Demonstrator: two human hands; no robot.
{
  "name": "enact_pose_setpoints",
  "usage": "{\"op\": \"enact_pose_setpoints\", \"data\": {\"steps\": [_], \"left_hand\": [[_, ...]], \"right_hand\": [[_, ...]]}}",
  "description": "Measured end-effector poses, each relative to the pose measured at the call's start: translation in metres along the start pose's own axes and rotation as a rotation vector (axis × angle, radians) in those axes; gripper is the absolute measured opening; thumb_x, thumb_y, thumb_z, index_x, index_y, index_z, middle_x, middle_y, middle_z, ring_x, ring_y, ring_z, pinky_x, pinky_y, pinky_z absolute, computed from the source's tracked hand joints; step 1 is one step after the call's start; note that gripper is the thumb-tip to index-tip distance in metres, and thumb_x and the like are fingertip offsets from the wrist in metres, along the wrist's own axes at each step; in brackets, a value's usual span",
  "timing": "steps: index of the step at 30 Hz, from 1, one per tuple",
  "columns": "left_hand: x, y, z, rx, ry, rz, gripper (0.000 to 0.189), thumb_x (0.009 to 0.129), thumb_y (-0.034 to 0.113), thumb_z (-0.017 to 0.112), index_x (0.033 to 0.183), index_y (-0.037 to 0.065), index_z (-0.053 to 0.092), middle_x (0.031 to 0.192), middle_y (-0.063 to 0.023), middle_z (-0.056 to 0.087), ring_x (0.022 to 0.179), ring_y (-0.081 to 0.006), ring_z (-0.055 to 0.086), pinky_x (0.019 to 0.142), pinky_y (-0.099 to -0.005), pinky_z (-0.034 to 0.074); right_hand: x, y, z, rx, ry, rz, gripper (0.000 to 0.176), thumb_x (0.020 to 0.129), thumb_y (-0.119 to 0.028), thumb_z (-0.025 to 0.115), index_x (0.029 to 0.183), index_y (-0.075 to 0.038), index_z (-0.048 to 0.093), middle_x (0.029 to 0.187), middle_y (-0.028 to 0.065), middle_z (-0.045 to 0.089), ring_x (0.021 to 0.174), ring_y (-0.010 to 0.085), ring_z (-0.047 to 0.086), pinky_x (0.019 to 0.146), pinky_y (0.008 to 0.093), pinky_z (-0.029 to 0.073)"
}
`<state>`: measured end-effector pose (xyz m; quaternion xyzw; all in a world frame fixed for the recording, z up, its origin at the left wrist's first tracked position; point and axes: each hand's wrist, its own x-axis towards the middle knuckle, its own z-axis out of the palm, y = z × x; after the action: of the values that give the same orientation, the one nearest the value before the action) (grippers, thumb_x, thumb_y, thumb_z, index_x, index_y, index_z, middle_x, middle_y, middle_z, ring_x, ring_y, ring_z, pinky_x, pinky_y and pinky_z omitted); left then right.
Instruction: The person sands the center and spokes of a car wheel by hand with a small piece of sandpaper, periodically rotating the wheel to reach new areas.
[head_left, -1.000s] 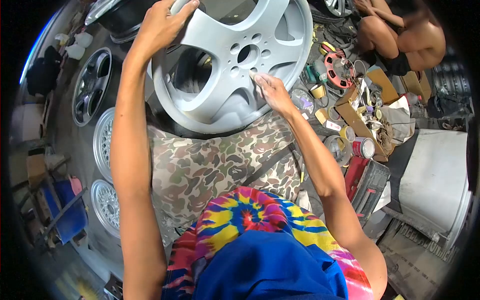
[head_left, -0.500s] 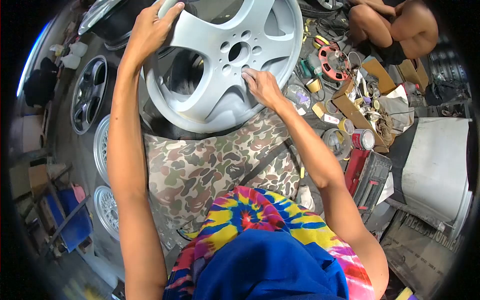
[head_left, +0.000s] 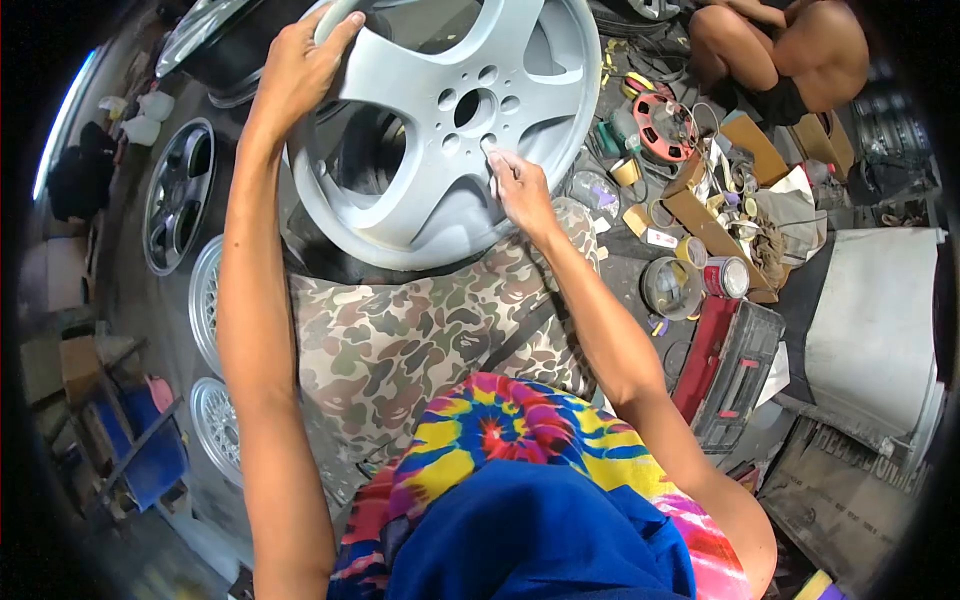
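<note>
A grey, matte alloy wheel (head_left: pixel 415 85) with broad spokes is tilted towards me above my camouflage-covered lap (head_left: pixel 430 340). At its upper left rim, my left hand (head_left: pixel 305 62) is closed over the edge, thumb on the front face. My right hand (head_left: pixel 522 190) is at the lower right of the hub, its fingers bunched together at the face near a bolt hole. Whitish dust shows on those fingertips. Whether a small thing is pinched between them is hidden.
On the left stand a dark wheel (head_left: pixel 180 195) and mesh-spoked wheels (head_left: pixel 215 425). To the right are a red reel (head_left: pixel 665 127), a cardboard box (head_left: pixel 700 215) of odds and ends, a tin (head_left: pixel 726 277) and a toolbox (head_left: pixel 735 375). Another person (head_left: pixel 780 50) sits at the upper right.
My right hand has moved slightly down across the wheel face, and its forearm has swung left. My left hand keeps its hold on the rim, with the wheel nearly still.
</note>
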<state>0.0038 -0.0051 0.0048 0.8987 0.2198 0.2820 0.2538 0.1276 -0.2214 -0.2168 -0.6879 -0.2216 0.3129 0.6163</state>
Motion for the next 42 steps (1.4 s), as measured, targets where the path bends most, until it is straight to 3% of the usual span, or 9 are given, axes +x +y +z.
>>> {"op": "enact_pose_setpoints", "data": {"steps": [4, 7, 12, 15, 28, 30, 35, 37, 42], "left_hand": [[0.005, -0.001, 0.005, -0.046, 0.005, 0.010, 0.037, 0.100, 0.023, 0.059, 0.127, -0.002, 0.063, 0.078, -0.0079, 0.066, 0.073, -0.0122, 0.056, 0.067, -0.0344, 0.049], [0.012, -0.026, 0.010, -0.165, -0.006, 0.010, 0.037, 0.101, 0.034, 0.066, 0.119, 0.001, 0.072, 0.096, -0.0098, 0.074, 0.089, -0.0133, 0.064, 0.083, -0.0288, 0.051], [-0.001, 0.010, 0.002, -0.089, -0.021, -0.006, 0.037, 0.101, 0.023, 0.059, 0.127, -0.003, 0.063, 0.079, -0.0081, 0.067, 0.075, -0.0114, 0.057, 0.068, -0.0338, 0.049], [-0.005, 0.019, 0.005, -0.066, 0.034, 0.016, 0.036, 0.101, 0.023, 0.060, 0.125, -0.003, 0.063, 0.079, -0.0083, 0.067, 0.075, -0.0112, 0.057, 0.068, -0.0337, 0.049], [-0.002, 0.003, 0.005, -0.164, 0.048, 0.042, 0.032, 0.102, 0.022, 0.060, 0.116, -0.005, 0.067, 0.078, -0.0069, 0.067, 0.073, -0.0114, 0.058, 0.066, -0.0339, 0.049], [0.001, 0.003, 0.003, -0.105, -0.025, -0.043, 0.032, 0.102, 0.023, 0.060, 0.117, -0.004, 0.067, 0.080, -0.0074, 0.068, 0.074, -0.0115, 0.058, 0.067, -0.0338, 0.050], [0.004, -0.018, 0.008, -0.129, 0.019, -0.025, 0.032, 0.102, 0.024, 0.059, 0.115, -0.004, 0.067, 0.079, -0.0085, 0.068, 0.074, -0.0112, 0.059, 0.067, -0.0340, 0.050], [0.018, -0.055, 0.020, 0.035, 0.064, 0.255, 0.044, 0.103, 0.040, 0.059, 0.105, -0.003, 0.069, 0.080, -0.0244, 0.070, 0.075, -0.0307, 0.071, 0.072, -0.0430, 0.055], [0.002, -0.009, 0.010, -0.107, 0.046, 0.063, 0.033, 0.100, 0.025, 0.061, 0.117, -0.003, 0.067, 0.079, -0.0097, 0.068, 0.075, -0.0120, 0.059, 0.068, -0.0347, 0.050]], "right_hand": [[0.017, 0.009, 0.007, -0.240, 0.092, -0.333, 0.027, 0.104, -0.021, 0.056, 0.096, -0.002, 0.075, 0.059, -0.0019, 0.055, 0.052, 0.0106, 0.049, 0.050, 0.0299, 0.037], [0.023, -0.011, 0.005, 0.452, -0.039, 0.260, 0.021, 0.103, -0.013, 0.054, 0.096, 0.001, 0.068, 0.064, -0.0012, 0.055, 0.049, 0.0094, 0.045, 0.047, 0.0260, 0.033], [0.032, 0.004, 0.004, 0.752, -0.045, 0.325, 0.021, 0.102, -0.014, 0.050, 0.099, 0.000, 0.067, 0.064, 0.0019, 0.057, 0.050, 0.0115, 0.048, 0.047, 0.0274, 0.037], [0.012, -0.001, 0.003, -0.568, 0.069, -0.392, 0.019, 0.100, -0.020, 0.055, 0.104, -0.007, 0.068, 0.075, 0.0204, 0.070, 0.066, 0.0388, 0.068, 0.060, 0.0442, 0.054], [0.047, -0.052, -0.051, -1.673, -0.411, -1.155, 0.014, 0.091, -0.015, 0.059, 0.086, -0.007, 0.068, 0.068, 0.0053, 0.068, 0.070, 0.0222, 0.073, 0.058, 0.0361, 0.055], [0.060, -0.062, -0.052, -1.921, -0.698, -1.072, 0.027, 0.094, -0.015, 0.055, 0.116, -0.008, 0.069, 0.084, 0.0077, 0.065, 0.073, 0.0229, 0.071, 0.064, 0.0369, 0.054], [0.054, -0.036, -0.069, -1.487, -0.460, -1.032, 0.047, 0.091, -0.015, 0.060, 0.137, -0.012, 0.060, 0.095, 0.0125, 0.071, 0.077, 0.0266, 0.071, 0.066, 0.0395, 0.056], [0.038, -0.032, -0.043, -1.436, -0.339, -0.726, 0.033, 0.095, -0.015, 0.059, 0.126, -0.010, 0.067, 0.083, 0.0188, 0.071, 0.068, 0.0281, 0.070, 0.061, 0.0422, 0.055], [0.074, -0.015, -0.053, -0.585, -0.467, -0.269, 0.022, 0.105, -0.023, 0.057, 0.102, -0.004, 0.068, 0.070, 0.0037, 0.062, 0.051, 0.0162, 0.054, 0.048, 0.0334, 0.042]]}}
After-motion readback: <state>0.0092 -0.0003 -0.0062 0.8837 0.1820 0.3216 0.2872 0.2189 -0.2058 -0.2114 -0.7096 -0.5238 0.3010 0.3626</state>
